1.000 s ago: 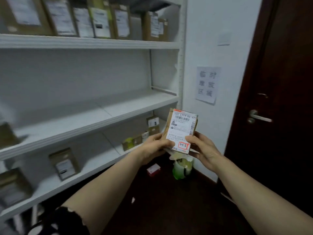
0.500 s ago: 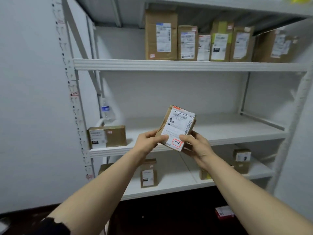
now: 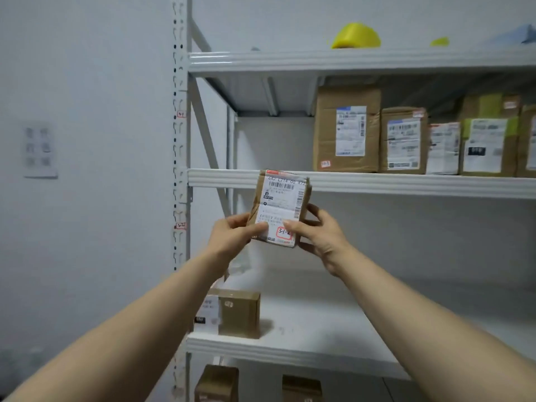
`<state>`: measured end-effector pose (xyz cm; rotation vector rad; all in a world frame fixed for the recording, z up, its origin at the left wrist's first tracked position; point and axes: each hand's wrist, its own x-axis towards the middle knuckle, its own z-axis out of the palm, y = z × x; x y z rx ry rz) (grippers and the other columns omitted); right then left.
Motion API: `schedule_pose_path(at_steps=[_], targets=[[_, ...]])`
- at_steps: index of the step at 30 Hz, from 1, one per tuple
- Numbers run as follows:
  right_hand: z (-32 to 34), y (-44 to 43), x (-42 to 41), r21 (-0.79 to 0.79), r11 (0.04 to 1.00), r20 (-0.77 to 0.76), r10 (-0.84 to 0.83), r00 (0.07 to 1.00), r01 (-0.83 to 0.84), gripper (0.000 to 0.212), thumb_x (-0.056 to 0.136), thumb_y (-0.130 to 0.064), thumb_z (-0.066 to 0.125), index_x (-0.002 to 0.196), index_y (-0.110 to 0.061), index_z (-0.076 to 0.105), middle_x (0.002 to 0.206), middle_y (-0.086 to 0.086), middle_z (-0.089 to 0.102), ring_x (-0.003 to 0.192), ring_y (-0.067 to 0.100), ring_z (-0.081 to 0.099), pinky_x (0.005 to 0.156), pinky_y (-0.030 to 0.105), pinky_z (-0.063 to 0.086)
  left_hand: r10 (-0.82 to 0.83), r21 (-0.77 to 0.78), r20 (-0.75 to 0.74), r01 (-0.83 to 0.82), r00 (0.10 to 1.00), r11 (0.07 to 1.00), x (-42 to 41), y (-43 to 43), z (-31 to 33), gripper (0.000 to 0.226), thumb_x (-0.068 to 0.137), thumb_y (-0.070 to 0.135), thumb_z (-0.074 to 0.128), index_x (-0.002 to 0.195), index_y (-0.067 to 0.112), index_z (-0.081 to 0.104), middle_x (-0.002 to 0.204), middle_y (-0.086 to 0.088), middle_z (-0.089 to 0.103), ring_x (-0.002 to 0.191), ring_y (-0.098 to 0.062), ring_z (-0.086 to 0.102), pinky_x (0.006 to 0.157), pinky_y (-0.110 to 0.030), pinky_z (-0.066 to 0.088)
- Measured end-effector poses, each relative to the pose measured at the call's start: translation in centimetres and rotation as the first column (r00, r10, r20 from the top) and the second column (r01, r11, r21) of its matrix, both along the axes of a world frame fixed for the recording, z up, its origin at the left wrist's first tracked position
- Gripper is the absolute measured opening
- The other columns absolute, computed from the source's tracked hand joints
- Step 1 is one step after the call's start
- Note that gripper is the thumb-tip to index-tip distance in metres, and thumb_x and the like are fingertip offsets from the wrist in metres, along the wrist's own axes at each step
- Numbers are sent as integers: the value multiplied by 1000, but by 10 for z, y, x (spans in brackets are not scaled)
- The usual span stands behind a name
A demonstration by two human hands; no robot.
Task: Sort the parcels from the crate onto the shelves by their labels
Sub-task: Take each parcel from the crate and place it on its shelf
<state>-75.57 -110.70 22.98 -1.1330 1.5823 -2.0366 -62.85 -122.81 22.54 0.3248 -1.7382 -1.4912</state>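
I hold a small brown parcel [image 3: 280, 207] upright in front of the white shelving, its white shipping label facing me with a red-framed handwritten code at the bottom. My left hand [image 3: 232, 239] grips its lower left edge, thumb on the label. My right hand [image 3: 322, 236] grips the lower right edge and side. The parcel's top reaches the front lip of the upper-middle shelf [image 3: 406, 184]. No crate is in view.
A row of labelled brown boxes [image 3: 346, 129] stands on the upper-middle shelf at right. One brown box [image 3: 236, 313] sits at the left end of the shelf below [image 3: 290, 349]. Two boxes [image 3: 217, 382] show lower down. Yellow objects [image 3: 356, 36] lie on the top shelf. The perforated upright [image 3: 180, 169] carries small red tags.
My view has swung left and upward along the shelving. Both hands have raised the parcel from the middle shelf's height to the lip of the shelf above, grips unchanged.
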Motion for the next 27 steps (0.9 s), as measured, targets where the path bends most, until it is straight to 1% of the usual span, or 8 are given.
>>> schedule_pose_path(at_steps=[3,7,12,15,19,21,24,27], targets=[[46,-26,-15,-65,997,-110,28,994,-35,43,80,-5,71,115,-24,53,95,2,71,75,10,69,58,19,52,53,-134,-45,-59,998,989,-8,-20,42,22,82,9,70,104,10,69,96,-1,73,85,-7,70,75,-18,55],[95,-66,-37,-106,993,-239,26,971,-53,26,88,-9,64,108,-24,57,108,5,69,87,13,68,67,23,53,111,-264,-93,-132,989,956,-26,-52,95,22,85,9,67,107,12,69,92,3,72,79,-2,68,75,-14,54],[133,-116,-63,-123,991,-367,-97,925,55,29,93,-15,57,121,-21,53,120,7,64,104,21,64,92,35,52,166,-386,-101,-193,981,902,-58,-102,137,24,87,15,67,111,16,68,85,4,72,61,-6,55,62,-22,43],[138,-140,-72,-94,966,-499,-256,828,243,32,97,-21,51,128,-13,50,123,1,61,109,18,60,94,29,46,188,-459,-60,-194,980,867,-79,-131,146,21,88,17,65,108,14,69,88,1,72,54,0,53,56,-14,41],[142,-163,-81,-20,888,-675,-351,649,460,35,100,-27,42,128,-6,47,130,8,57,120,25,52,92,28,40,264,-592,-6,-216,965,776,-98,-158,146,17,88,20,64,101,9,70,79,1,68,44,2,48,44,-13,35],[142,-168,-86,16,855,-724,-347,596,518,36,100,-29,41,127,-7,49,131,9,57,120,26,52,96,33,42,259,-624,40,-178,965,761,-104,-168,144,20,87,23,67,102,12,70,86,-1,71,57,0,57,52,-17,44],[138,-170,-92,61,818,-767,-328,551,572,36,99,-31,43,127,-9,51,129,7,58,117,25,54,96,35,43,241,-633,95,-129,966,764,-109,-177,139,24,84,27,70,105,15,70,97,0,72,85,-13,67,82,-34,55],[135,-173,-96,82,793,-796,-312,519,603,37,95,-33,51,125,-11,53,126,5,61,114,23,56,91,32,44,240,-645,97,-123,966,754,-112,-180,138,21,84,25,70,102,15,71,96,0,72,81,-11,66,81,-31,54]])
